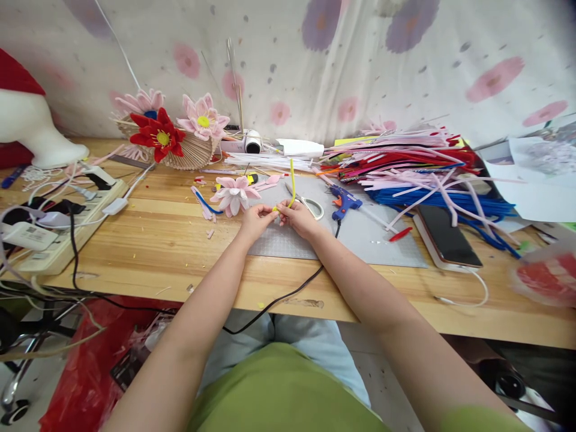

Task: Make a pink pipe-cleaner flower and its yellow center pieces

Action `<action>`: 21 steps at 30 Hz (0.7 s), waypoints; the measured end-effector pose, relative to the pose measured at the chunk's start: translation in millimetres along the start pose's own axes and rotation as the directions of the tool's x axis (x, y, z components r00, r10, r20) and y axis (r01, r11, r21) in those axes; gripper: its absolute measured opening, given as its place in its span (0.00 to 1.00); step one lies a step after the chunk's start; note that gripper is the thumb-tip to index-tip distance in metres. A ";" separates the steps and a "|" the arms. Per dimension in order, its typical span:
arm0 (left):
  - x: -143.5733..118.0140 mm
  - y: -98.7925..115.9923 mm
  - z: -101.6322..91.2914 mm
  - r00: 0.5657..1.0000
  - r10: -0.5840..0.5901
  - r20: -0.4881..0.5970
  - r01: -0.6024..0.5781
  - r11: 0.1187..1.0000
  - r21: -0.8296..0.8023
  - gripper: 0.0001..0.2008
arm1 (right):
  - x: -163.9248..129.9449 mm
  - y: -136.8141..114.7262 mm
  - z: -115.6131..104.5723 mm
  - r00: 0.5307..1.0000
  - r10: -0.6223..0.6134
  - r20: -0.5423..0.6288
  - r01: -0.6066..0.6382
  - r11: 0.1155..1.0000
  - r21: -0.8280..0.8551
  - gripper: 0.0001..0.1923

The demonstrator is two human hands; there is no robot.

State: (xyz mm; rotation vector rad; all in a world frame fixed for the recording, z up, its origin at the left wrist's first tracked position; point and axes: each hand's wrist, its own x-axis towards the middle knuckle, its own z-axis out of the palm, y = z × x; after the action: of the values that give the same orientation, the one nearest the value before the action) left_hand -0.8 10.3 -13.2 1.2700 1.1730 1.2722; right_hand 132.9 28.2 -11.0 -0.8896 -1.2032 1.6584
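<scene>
Between my two hands is a yellow pipe cleaner (293, 177). Its long end stands up above my right hand (297, 217), and its lower end is bent into a small yellow bit at my fingertips. My left hand (259, 218) pinches that small end, and my right hand is closed on the stem beside it. A pink and white pipe-cleaner flower (234, 195) lies just left of my hands. Scissors (314, 206) with pale handles rest right behind my right hand. A blue glue gun (345, 201) lies further right on the grey cutting mat (288, 245).
Bundles of pipe cleaners (405, 159) fill the back right, near a phone (447, 234) on a white box. Finished flowers (162, 139) stand at back left. A power strip (67, 231) with tangled cables lies left. The glue gun's black cord (288, 293) crosses the front edge.
</scene>
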 end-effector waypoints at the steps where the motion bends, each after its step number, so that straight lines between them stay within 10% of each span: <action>1: -0.2 -0.9 2.0 1.000 -0.016 -0.009 0.016 0.999 -0.041 0.13 | 0.7 1.0 1.5 1.000 -0.015 -0.017 0.016 0.999 0.029 0.18; 12: 3.1 -1.1 -3.0 0.998 -0.049 -0.029 0.048 0.998 -0.031 0.10 | -0.8 -0.2 -0.2 0.998 0.065 0.013 -0.066 0.992 0.112 0.17; 21: 0.0 10.4 -14.6 0.990 0.015 0.143 -0.094 0.820 0.564 0.06 | 0.2 -1.0 -0.9 0.999 0.035 -0.009 -0.036 0.971 -0.235 0.13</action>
State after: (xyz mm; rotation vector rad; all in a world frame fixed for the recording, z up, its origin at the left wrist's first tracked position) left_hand -15.5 9.4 -2.7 1.8053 1.4905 0.8733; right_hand 133.8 28.8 -10.2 -1.0647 -1.4092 1.5612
